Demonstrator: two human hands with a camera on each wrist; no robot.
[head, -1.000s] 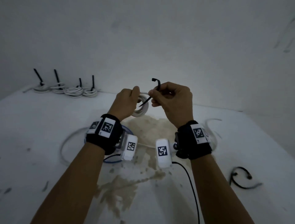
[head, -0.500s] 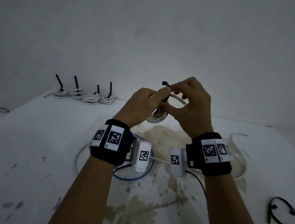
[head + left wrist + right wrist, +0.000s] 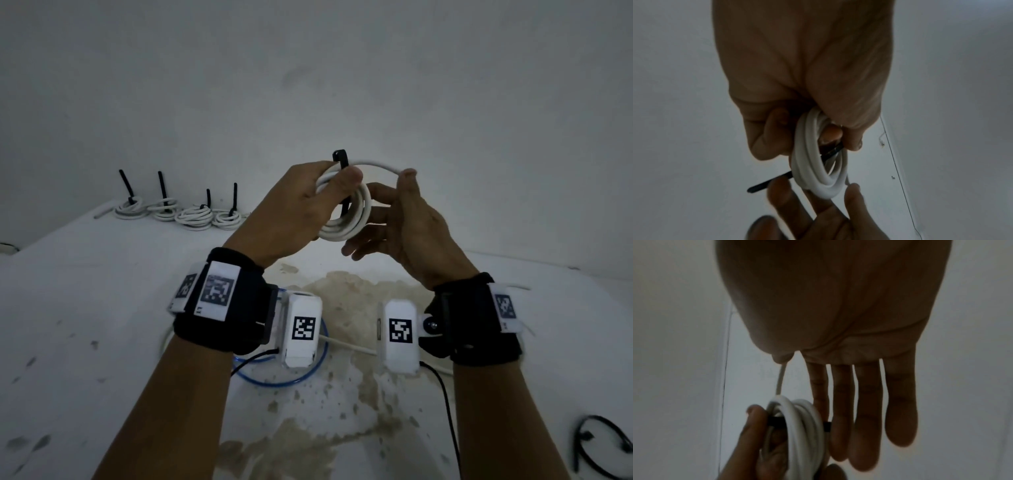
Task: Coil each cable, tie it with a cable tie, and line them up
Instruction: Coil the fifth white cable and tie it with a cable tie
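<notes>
My left hand (image 3: 308,205) holds a white coiled cable (image 3: 356,222) up in front of the wall. Its thumb pins a black cable tie (image 3: 340,161) against the coil. The tie passes through the ring, and its tail pokes out the far side (image 3: 768,185). Just right of the coil, my right hand (image 3: 394,219) is open with straight fingers (image 3: 865,402). Its thumb tip touches the loose end of the cable (image 3: 380,166). The left wrist view shows the coil (image 3: 818,164) wedged between my left fingers.
Several tied white coils (image 3: 178,214) with upright black tie tails stand in a row at the back left of the white table (image 3: 85,308). A blue cable loop (image 3: 318,363) and a white cable (image 3: 346,346) lie under my wrists. Loose black ties (image 3: 603,442) lie at the right.
Both hands rose. My right hand let go of the tie and opened beside the coil. The left hand alone now holds the coil, with the tie threaded through it.
</notes>
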